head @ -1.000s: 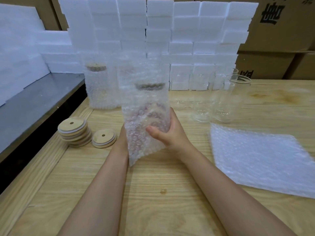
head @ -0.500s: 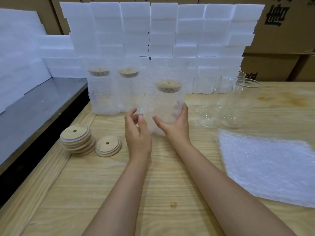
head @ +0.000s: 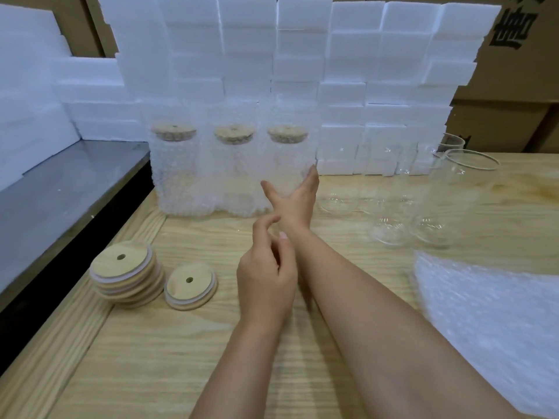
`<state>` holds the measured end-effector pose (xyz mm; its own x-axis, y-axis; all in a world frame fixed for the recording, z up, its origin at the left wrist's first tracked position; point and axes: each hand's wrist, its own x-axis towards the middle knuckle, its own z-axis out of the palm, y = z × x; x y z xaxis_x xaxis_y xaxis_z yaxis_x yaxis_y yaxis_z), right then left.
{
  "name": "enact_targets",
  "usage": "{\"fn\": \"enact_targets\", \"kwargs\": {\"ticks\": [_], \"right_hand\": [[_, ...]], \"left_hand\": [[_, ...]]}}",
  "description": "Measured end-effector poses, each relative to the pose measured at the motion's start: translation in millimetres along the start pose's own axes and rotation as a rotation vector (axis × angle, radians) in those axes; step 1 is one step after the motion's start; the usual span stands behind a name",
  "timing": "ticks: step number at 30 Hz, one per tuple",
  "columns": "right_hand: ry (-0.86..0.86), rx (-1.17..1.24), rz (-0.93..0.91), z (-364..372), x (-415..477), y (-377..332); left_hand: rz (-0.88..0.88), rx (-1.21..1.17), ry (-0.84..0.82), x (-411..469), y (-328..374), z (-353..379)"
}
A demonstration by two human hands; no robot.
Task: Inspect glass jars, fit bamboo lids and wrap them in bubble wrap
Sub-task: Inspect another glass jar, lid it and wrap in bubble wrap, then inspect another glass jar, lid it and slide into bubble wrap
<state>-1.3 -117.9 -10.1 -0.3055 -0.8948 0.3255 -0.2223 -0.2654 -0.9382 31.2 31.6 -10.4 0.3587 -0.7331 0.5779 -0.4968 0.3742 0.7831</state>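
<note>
Third jar (head: pixel 289 158): wrapped in bubble wrap, upright at the back of the table (head: pixel 169 358), at the right end of a row of three. A bamboo lid shows through the wrap at its top.
Right hand (head: pixel 295 201): grasps the third jar low down, with the thumb on its left side, the fingers up its right side and the jar in the fork between.
Left hand (head: pixel 266 282): over the table, nearer the person than the right hand. Fingers loosely curled, holding nothing and touching nothing.
Other wrapped jars (head: pixel 175 173): two, upright and lidded, just left of the third jar. All three stand side by side.
Bare jars (head: pixel 447 201): several clear glass jars without lids, upright, right of the wrapped row. Count uncertain, as the glass blends into the background.
Lids (head: pixel 125 272): a stack near the table's left edge.
Single lid (head: pixel 190 285): flat on the table just right of the stack, hole in its centre.
Wrap sheets (head: pixel 490 322): flat pile at the right of the table, in front of the bare jars.
Foam blocks (head: pixel 302 55): white, stacked as a wall behind the jars.
Cartons (head: pixel 514 71): behind the foam.
Steel shelf (head: pixel 60 182): left of the table, lower.
</note>
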Motion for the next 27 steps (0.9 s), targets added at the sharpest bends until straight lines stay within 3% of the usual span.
{"fn": "enact_targets", "kwargs": {"ticks": [14,18,21,27], "right_hand": [[-0.076,-0.063,-0.018,-22,-8,-19],[-0.087,-0.190,-0.263,-49,-13,-46],[0.001,-0.332,-0.451,-67,-6,-70],[-0.056,-0.757,-0.324,-90,24,-89]], "left_hand": [[-0.049,-0.033,-0.021,0,-2,-1],[-0.065,-0.045,-0.026,0,-1,-1],[-0.070,-0.043,-0.020,0,1,-1],[-0.082,-0.045,-0.045,1,2,-1]]}}
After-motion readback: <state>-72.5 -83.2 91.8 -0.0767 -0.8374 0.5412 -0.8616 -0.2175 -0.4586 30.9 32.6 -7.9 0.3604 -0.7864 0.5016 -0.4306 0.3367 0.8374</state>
